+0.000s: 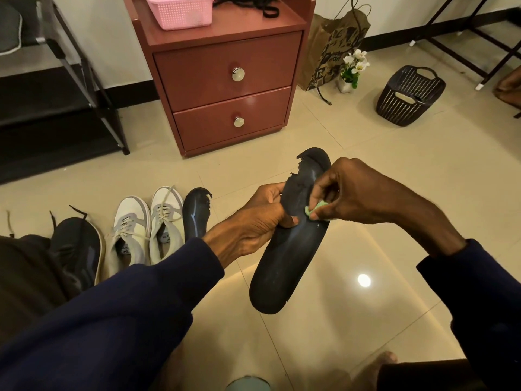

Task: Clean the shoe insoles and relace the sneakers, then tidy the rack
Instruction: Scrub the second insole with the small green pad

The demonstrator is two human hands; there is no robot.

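Plainly, left hand (258,220) grips one insole (293,258), right hand (353,193) pinches one green cloth (316,209); second insole (194,214) beside three shoes (131,230).

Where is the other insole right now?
Head view, left of centre: the other insole lies on the floor beside the white sneakers, on their right, its near end hidden behind the left arm.
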